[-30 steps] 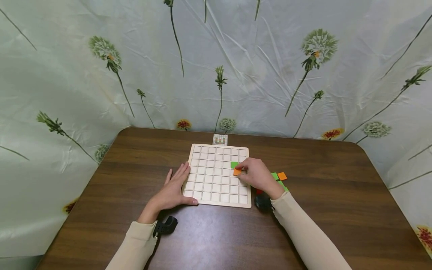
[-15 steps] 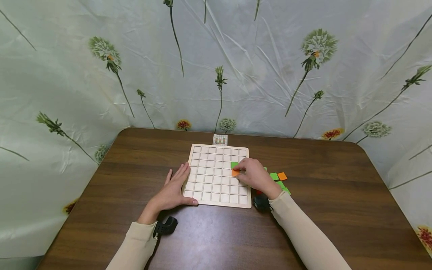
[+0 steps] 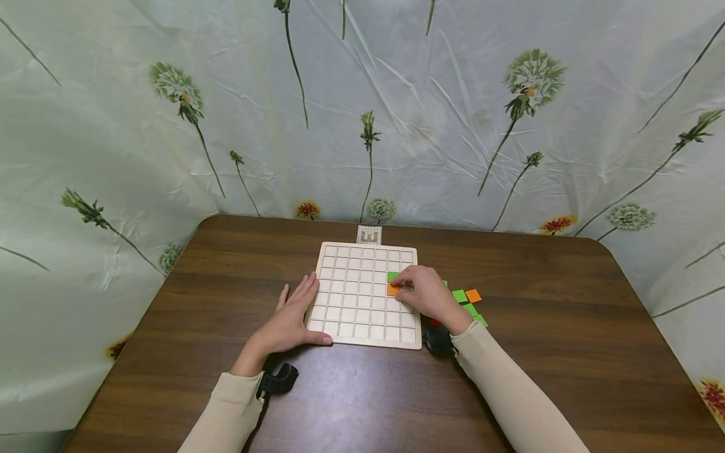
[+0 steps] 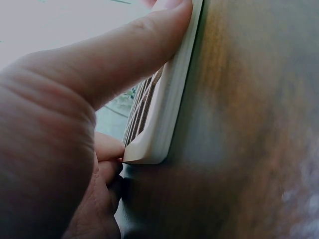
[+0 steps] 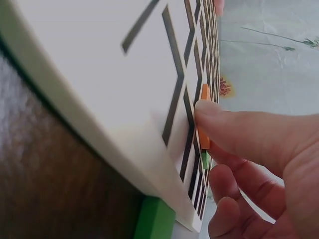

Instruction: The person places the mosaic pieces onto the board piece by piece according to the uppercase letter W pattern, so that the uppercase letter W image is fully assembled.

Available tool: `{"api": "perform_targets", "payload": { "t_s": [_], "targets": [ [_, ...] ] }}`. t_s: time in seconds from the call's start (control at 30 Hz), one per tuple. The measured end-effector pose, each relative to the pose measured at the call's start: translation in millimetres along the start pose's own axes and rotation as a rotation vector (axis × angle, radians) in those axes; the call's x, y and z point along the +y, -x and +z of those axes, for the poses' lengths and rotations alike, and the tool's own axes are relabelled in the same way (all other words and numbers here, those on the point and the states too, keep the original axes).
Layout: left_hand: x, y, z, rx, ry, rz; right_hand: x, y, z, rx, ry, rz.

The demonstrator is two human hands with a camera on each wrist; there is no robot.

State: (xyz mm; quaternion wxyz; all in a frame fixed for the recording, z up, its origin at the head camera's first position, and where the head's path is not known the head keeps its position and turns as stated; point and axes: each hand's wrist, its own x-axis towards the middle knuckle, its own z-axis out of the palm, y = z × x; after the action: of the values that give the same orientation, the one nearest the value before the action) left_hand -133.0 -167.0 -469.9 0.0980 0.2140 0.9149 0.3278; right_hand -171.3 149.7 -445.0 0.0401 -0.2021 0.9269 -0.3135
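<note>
Head view, from the left: my left hand [image 3: 287, 318] lies flat on the brown table [image 3: 170, 327], fingers straight and together along the left edge of the pale wooden grid board [image 3: 357, 308], thumb against its near edge. Left wrist view shows that thumb [image 4: 134, 50] pressed along the board's rim [image 4: 169, 124] near its rounded corner, with nothing gripped. A black wrist mount [image 3: 279, 380] sits at my left cuff. Beyond the board's far edge stands a small pattern card [image 3: 369, 234]. Moving right across the grid, a green tile [image 3: 392, 275] sits in a cell, and just nearer to me is the orange tile [image 3: 392, 290], which my right hand [image 3: 428, 296] pinches with curled fingertips. Right wrist view shows my thumb [image 5: 234, 134] on the orange tile [image 5: 203, 134] at the board's surface, the green tile [image 5: 205, 159] right next to it; whether the orange one is fully seated I cannot tell. My right hand covers the cells beneath it. Right of the board lie loose tiles, green [image 3: 459, 295] and orange [image 3: 473, 295], partly hidden behind my hand and wrist.
</note>
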Motion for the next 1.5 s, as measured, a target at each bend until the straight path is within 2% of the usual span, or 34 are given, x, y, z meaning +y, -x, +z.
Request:
{"api": "perform_targets", "payload": {
  "t_s": [0.37, 0.9, 1.23, 1.5],
  "targets": [
    [-1.9, -0.4, 0.7, -0.001, 0.004, 0.002, 4.8, 10.4, -9.3, 0.016, -0.060, 0.024],
    [-1.8, -1.0, 0.5, -0.009, 0.002, -0.008, 30.1, 36.2, -39.1, 0.112, -0.010, 0.081],
    [-0.7, -0.6, 0.3, -0.013, 0.007, -0.012, 48.2, 51.9, -57.1, 0.128, 0.009, 0.141],
    [-1.0, -1.1, 0.6, -0.016, 0.007, -0.020, 63.1, 62.2, -62.7, 0.123, 0.027, 0.167]
  ]
}}
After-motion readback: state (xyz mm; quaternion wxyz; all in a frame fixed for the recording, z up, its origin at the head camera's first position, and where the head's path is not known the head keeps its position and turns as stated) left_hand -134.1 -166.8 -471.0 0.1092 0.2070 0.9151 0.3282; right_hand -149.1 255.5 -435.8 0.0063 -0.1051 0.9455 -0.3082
